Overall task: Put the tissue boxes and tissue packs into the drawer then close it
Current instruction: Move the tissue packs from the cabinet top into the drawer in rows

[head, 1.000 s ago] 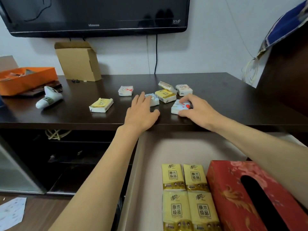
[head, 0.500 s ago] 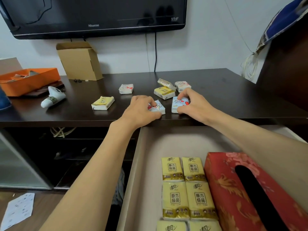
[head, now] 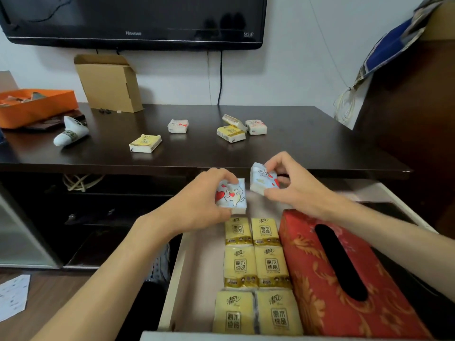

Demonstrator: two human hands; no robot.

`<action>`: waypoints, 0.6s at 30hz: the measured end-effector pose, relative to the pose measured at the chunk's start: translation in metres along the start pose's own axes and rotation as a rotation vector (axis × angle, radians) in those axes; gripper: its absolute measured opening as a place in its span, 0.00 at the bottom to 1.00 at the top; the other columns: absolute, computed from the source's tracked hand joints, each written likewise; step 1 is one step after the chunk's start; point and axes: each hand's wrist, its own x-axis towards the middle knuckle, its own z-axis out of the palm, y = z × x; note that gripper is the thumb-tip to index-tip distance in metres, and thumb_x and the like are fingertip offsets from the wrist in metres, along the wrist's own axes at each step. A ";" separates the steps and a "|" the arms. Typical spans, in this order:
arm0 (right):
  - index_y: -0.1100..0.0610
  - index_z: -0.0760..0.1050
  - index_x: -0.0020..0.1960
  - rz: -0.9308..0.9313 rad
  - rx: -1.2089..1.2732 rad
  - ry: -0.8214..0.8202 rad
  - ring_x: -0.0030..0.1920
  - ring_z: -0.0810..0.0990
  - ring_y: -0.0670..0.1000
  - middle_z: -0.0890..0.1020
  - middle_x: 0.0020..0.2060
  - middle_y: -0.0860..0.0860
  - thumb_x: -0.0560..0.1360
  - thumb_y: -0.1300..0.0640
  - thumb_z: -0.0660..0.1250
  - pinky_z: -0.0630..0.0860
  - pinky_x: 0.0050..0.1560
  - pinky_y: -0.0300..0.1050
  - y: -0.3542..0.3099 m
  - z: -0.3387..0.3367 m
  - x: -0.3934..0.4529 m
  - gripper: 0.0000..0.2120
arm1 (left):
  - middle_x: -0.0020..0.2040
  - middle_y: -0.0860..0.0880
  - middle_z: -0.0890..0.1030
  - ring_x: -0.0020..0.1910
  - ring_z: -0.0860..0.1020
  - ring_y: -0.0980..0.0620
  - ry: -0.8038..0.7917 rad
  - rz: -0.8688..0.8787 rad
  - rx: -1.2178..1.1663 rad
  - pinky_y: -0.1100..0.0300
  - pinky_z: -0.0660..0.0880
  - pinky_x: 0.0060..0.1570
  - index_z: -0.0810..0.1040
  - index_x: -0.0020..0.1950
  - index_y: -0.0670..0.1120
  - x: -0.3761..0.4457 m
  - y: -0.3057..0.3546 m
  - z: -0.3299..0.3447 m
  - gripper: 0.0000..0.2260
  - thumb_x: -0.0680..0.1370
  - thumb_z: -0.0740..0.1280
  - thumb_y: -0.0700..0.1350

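Left hand point(head: 197, 203): pinching a small pack with red hearts, the left pack point(head: 232, 195), fingers over its top and thumb under, holding it tilted above the drawer's back end so it can be dropped behind the yellow packs

Right hand point(head: 293, 185): gripping a second heart pack, the right pack point(head: 263, 179), by its edges, thumb below and fingers curled on top; it is hanging just beside the left pack, the two nearly touching, probably so both go in together

Drawer point(head: 194, 271): standing pulled out under the desk edge, giving open floor at the back and along the left wall for more packs

Yellow packs point(head: 256, 267): lying flat in two neat columns against the red box, packed tight to save room

Red box point(head: 342, 274): filling the right side of the drawer, slot facing up, already stowed

Desk point(head: 307, 141): bearing five loose packs well apart from the hands, namely a yellow one point(head: 145, 143) at left, a white one point(head: 177, 126) behind it, and a cluster of three point(head: 236, 127) further right; one in the cluster is leaning on another, though blur is making its exact pose hard to read

Progress: partway, I judge, with the drawer needing the two held packs, then the five on the desk, before closing

Next: lowering both packs into the bare strip behind the yellow rows is looking sensible
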 end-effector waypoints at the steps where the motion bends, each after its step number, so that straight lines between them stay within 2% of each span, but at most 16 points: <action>1: 0.44 0.70 0.52 0.011 -0.056 -0.030 0.56 0.83 0.51 0.82 0.54 0.48 0.65 0.51 0.75 0.79 0.60 0.57 0.002 0.001 -0.010 0.20 | 0.58 0.61 0.71 0.57 0.73 0.58 -0.027 0.007 0.040 0.64 0.77 0.49 0.68 0.61 0.63 -0.004 0.000 0.007 0.27 0.68 0.78 0.51; 2: 0.44 0.69 0.53 0.030 -0.110 -0.064 0.56 0.82 0.52 0.82 0.54 0.48 0.66 0.51 0.75 0.79 0.59 0.59 0.003 0.001 -0.018 0.20 | 0.57 0.62 0.71 0.56 0.74 0.59 -0.049 0.013 0.079 0.62 0.77 0.50 0.68 0.62 0.63 -0.006 0.001 0.013 0.28 0.68 0.78 0.52; 4: 0.40 0.68 0.52 0.072 -0.210 -0.130 0.54 0.81 0.48 0.81 0.54 0.44 0.65 0.50 0.75 0.79 0.56 0.58 0.006 0.004 -0.026 0.21 | 0.58 0.60 0.74 0.54 0.75 0.60 -0.087 0.012 0.136 0.59 0.78 0.51 0.66 0.63 0.62 -0.007 0.001 0.023 0.29 0.67 0.77 0.54; 6: 0.38 0.68 0.51 0.106 -0.307 -0.162 0.46 0.79 0.40 0.79 0.49 0.40 0.63 0.49 0.74 0.77 0.46 0.51 0.008 0.010 -0.028 0.22 | 0.62 0.58 0.75 0.57 0.75 0.59 -0.113 0.007 0.186 0.57 0.78 0.54 0.66 0.66 0.60 -0.005 -0.001 0.030 0.30 0.68 0.76 0.55; 8: 0.37 0.67 0.51 0.128 -0.430 -0.195 0.41 0.76 0.38 0.76 0.46 0.37 0.62 0.47 0.72 0.70 0.38 0.43 0.009 0.015 -0.026 0.21 | 0.66 0.57 0.74 0.61 0.74 0.57 -0.134 -0.011 0.217 0.56 0.78 0.56 0.65 0.69 0.58 -0.001 -0.003 0.034 0.32 0.69 0.76 0.55; 10: 0.36 0.66 0.52 0.126 -0.527 -0.236 0.43 0.76 0.39 0.76 0.47 0.36 0.61 0.44 0.71 0.69 0.38 0.42 0.010 0.018 -0.023 0.22 | 0.68 0.55 0.74 0.61 0.75 0.55 -0.168 -0.038 0.211 0.56 0.78 0.56 0.64 0.71 0.56 0.002 -0.006 0.037 0.33 0.70 0.76 0.54; 14: 0.34 0.63 0.56 0.147 -0.568 -0.276 0.46 0.77 0.41 0.78 0.49 0.37 0.61 0.42 0.70 0.70 0.42 0.45 0.014 0.019 -0.021 0.27 | 0.68 0.53 0.73 0.59 0.76 0.55 -0.238 -0.055 0.201 0.56 0.77 0.57 0.62 0.73 0.55 0.004 -0.009 0.039 0.36 0.70 0.77 0.53; 18: 0.39 0.61 0.70 0.162 -0.620 -0.349 0.52 0.75 0.44 0.74 0.61 0.36 0.60 0.43 0.73 0.68 0.49 0.47 0.013 0.019 -0.017 0.40 | 0.67 0.55 0.73 0.58 0.76 0.55 -0.277 -0.053 0.230 0.55 0.78 0.56 0.60 0.74 0.56 0.002 -0.010 0.042 0.37 0.70 0.76 0.53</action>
